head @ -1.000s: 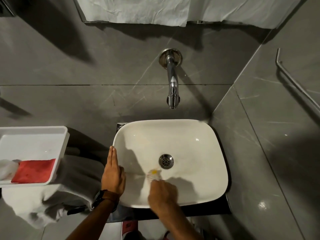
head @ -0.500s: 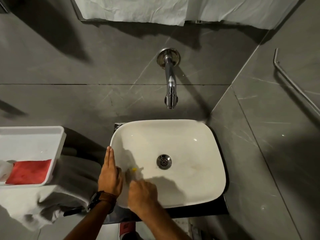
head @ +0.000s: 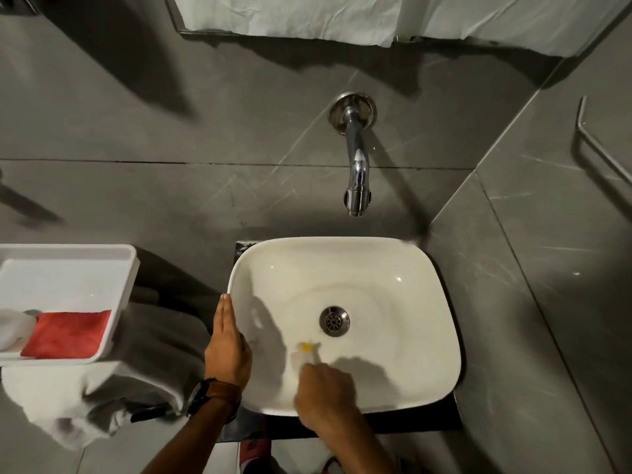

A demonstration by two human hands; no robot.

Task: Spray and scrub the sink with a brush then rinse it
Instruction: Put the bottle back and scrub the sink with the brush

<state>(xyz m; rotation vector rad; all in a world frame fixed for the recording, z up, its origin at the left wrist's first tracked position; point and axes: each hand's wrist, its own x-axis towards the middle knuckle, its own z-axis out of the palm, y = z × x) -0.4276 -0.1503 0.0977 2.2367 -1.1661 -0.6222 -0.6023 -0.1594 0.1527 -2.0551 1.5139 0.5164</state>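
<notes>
A: Near the front edge of the white rounded-rectangular ceramic sink (head: 424,278), what is the right hand (head: 325,395) doing?

B: Its fingers are curled tight round a small blurred brush with a yellow tip (head: 306,352). The brush's long axis points from the knuckles toward the round metal drain (head: 334,320), just beyond the tip.

A: And the left hand (head: 227,350)?

B: Flat, fingers straight and together, resting on the sink's left rim and holding nothing. The right is plainly nearer the unscrubbed basin.

Bare forearms, no sleeves in sight. On the left wrist, a black-faced wristwatch (head: 197,395) on a brown leather strap. Down below, red-and-white shoes (head: 252,451).
</notes>
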